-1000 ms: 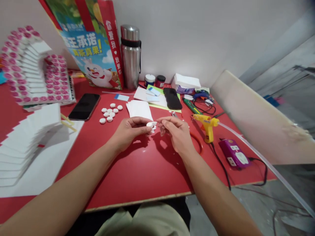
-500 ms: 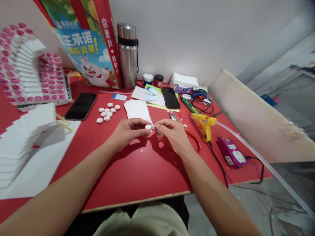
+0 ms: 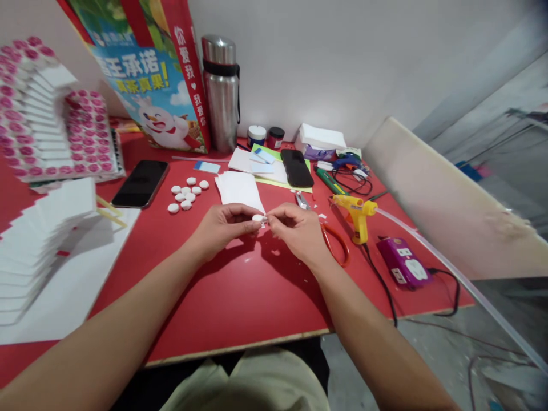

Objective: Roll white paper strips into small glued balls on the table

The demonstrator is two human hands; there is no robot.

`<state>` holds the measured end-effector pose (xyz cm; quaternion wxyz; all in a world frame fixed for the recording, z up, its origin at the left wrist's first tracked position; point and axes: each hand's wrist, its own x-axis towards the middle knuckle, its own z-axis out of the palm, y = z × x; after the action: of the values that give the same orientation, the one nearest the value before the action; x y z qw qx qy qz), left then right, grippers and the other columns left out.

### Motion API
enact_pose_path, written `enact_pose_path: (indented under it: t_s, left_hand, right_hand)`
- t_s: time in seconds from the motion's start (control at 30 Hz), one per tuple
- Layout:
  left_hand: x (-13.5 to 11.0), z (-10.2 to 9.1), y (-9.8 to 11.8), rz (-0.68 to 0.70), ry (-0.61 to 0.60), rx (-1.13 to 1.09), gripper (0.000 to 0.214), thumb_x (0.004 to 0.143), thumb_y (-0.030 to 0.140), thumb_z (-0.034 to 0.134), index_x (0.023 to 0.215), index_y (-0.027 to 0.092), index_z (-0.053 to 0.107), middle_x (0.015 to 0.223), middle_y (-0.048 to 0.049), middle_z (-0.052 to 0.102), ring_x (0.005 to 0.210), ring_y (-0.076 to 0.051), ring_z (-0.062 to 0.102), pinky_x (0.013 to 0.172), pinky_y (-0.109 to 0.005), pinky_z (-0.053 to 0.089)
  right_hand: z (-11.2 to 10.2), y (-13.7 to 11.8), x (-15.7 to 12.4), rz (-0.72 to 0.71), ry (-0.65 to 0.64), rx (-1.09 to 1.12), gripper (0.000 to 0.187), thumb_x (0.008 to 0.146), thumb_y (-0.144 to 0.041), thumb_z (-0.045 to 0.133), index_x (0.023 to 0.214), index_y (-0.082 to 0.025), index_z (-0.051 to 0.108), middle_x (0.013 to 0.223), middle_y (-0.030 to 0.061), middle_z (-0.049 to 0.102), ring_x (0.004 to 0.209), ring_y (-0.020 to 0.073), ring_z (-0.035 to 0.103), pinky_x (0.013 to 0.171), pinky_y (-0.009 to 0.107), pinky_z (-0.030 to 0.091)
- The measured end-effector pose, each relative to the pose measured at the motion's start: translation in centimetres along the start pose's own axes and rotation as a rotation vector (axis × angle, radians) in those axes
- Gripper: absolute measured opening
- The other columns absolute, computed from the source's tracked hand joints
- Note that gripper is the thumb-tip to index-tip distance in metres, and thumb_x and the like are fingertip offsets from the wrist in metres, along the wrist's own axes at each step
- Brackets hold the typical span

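Note:
My left hand (image 3: 222, 225) pinches a small white round disc (image 3: 257, 218) just above the red table (image 3: 240, 297). My right hand (image 3: 297, 231) is closed too, its fingertips meeting the same disc from the right side. Both hands hover over the middle of the table. A stack of white paper strips (image 3: 238, 191) lies right behind them. Several more white discs (image 3: 186, 193) lie in a loose group to the left of that stack.
Red-handled scissors (image 3: 331, 240), a yellow glue gun (image 3: 356, 212) with its cord and a purple power strip (image 3: 402, 264) lie at the right. Two phones (image 3: 141, 182) (image 3: 296, 168), a steel flask (image 3: 220, 94), a printed bag (image 3: 149, 74) and white cards with pink dots (image 3: 51, 131) fill the back and left.
My right hand's fingertips have closed in on the disc held by my left hand. The view has shifted slightly; nothing else on the table has moved.

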<state>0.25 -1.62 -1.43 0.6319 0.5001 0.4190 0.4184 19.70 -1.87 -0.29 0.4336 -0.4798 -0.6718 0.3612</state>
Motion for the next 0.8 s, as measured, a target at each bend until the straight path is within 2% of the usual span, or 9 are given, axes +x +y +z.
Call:
enact_pose_path:
  t_s: [0.13,0.37,0.57,0.8]
  left_hand:
    - [0.03,-0.05,-0.31,-0.002,0.006,-0.03,0.035,0.07,0.039,0.09,0.096,0.017,0.081,0.082,-0.0078,0.077,0.071,-0.018,0.069,0.072,-0.032,0.056]
    - [0.06,0.05,-0.31,-0.019,0.02,-0.049,0.032,0.07,0.036,0.091,0.094,0.017,0.081,0.082,-0.0071,0.077,0.073,-0.017,0.07,0.074,-0.031,0.056]
    - [0.08,0.21,-0.26,-0.029,0.055,-0.052,0.033,0.067,0.035,0.092,0.091,0.016,0.08,0.078,-0.0069,0.076,0.07,-0.017,0.069,0.072,-0.031,0.056]
    - [0.11,0.07,-0.45,-0.063,0.035,-0.124,0.035,0.067,0.035,0.093,0.092,0.016,0.078,0.077,-0.0052,0.075,0.067,-0.016,0.069,0.066,-0.03,0.058]
  right_hand:
    - [0.28,0.05,-0.16,-0.14,0.042,-0.109,0.012,0.085,-0.021,0.063,0.075,-0.02,0.069,0.075,0.0011,0.067,0.066,0.013,0.058,0.062,0.027,0.046]
    - [0.29,-0.16,-0.35,-0.203,0.031,-0.145,0.012,0.087,-0.017,0.063,0.077,-0.02,0.069,0.078,0.001,0.067,0.066,0.0127,0.058,0.062,0.027,0.045]
    - [0.1,-0.24,-0.31,-0.197,0.002,-0.151,0.016,0.09,-0.019,0.059,0.079,-0.02,0.071,0.076,0.0012,0.067,0.066,0.0131,0.059,0.062,0.027,0.044]
    - [-0.19,-0.52,-0.44,-0.142,-0.055,-0.033,0.028,0.097,-0.023,0.047,0.084,-0.019,0.072,0.071,0.0014,0.064,0.072,0.0151,0.063,0.067,0.028,0.046]
